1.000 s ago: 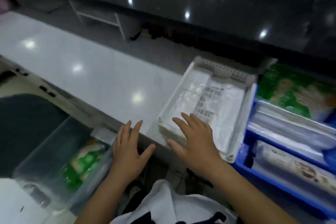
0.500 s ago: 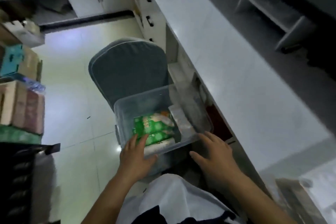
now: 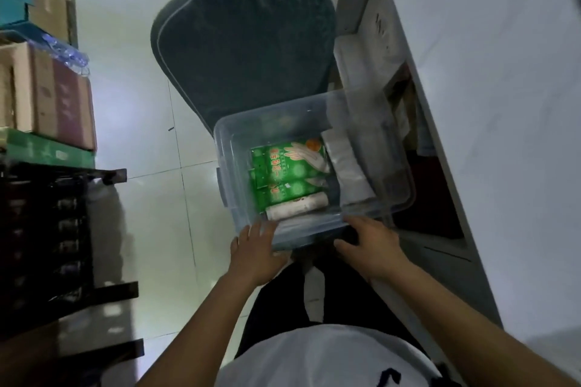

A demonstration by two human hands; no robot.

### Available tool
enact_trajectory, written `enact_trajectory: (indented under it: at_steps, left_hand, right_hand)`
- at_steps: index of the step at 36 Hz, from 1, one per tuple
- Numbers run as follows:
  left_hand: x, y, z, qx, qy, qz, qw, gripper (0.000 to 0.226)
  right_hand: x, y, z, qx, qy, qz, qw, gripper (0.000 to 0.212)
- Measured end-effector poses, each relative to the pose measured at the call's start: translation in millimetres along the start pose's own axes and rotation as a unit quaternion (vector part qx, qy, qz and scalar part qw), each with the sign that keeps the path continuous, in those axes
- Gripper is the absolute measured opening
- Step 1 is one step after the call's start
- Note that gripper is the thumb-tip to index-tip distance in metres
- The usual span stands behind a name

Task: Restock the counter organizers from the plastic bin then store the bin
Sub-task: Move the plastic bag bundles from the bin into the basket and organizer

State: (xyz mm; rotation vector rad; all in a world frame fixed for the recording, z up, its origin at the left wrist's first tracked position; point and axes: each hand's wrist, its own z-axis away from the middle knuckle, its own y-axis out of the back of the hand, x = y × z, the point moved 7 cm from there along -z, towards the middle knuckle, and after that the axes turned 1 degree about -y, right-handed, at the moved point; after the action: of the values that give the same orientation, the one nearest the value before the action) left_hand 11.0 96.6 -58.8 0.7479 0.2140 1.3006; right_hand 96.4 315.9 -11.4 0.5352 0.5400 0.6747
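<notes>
Both hands are at the near end of the clear plastic bin (image 3: 314, 166), which sits on the seat of a grey-cushioned chair (image 3: 242, 38) just beside the white counter (image 3: 490, 104), so the step in hand looks like taking hold of the bin, either to draw more stock from it or to lift it toward storage. The left hand (image 3: 256, 253) lies against the bin's near left corner with fingers fairly straight and spread, the tips on the wall just under the rim. The right hand (image 3: 372, 247) is at the near right corner, fingers lightly bent over the rim; whether they actually hook under the lip I cannot tell, since the view is dim and smeared there. The bin is not empty: green packets (image 3: 286, 168), a pale roll (image 3: 297, 206) lying across the near end, and clear bagged goods (image 3: 349, 166) along the right side remain inside. Its long axis runs away from the person, tilted slightly toward the counter, with the open top facing up. The next move likely calls for a firm two-handed grip under the rim and a level lift, since loose contents could slide.
</notes>
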Motion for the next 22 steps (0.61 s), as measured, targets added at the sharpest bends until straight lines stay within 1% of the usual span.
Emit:
enact_trajectory:
  at_steps: [4, 6, 9, 13, 16, 18, 20, 21, 22]
  left_hand:
    - [3, -11, -21, -0.045, 0.042, 0.019, 0.998, 0.075]
    - [12, -12, -40, -0.051, 0.041, 0.047, 0.997, 0.072]
    - [30, -15, -80, -0.052, 0.041, 0.113, 0.991, 0.066]
    - [61, -29, -149, -0.075, 0.054, 0.21, 0.973, 0.054]
    - [84, -46, -199, -0.1, 0.053, 0.273, 0.955, 0.045]
    - [102, -59, -233, -0.116, 0.055, 0.304, 0.944, 0.04]
    - [116, -71, -265, -0.112, 0.086, 0.345, 0.928, 0.037]
    - [120, -77, -279, -0.111, 0.118, 0.383, 0.91, 0.036]
    - [125, -80, -297, -0.102, 0.128, 0.412, 0.896, 0.038]
  right_hand:
    - [24, -14, -40, -0.052, -0.033, 0.018, 0.998, 0.063]
    - [38, -24, -52, -0.063, -0.05, 0.016, 0.997, 0.065]
    - [52, -40, -59, -0.018, -0.054, 0.008, 0.998, 0.067]
    - [65, -61, -64, 0.036, -0.044, -0.029, 0.998, 0.065]
    - [72, -70, -64, 0.069, -0.015, -0.064, 0.995, 0.066]
    - [76, -74, -64, 0.074, 0.003, -0.074, 0.995, 0.068]
    - [79, -79, -64, 0.081, 0.014, -0.073, 0.994, 0.069]
    - [80, -81, -64, 0.086, 0.015, -0.072, 0.994, 0.068]
    - [82, -82, -63, 0.093, 0.013, -0.072, 0.993, 0.067]
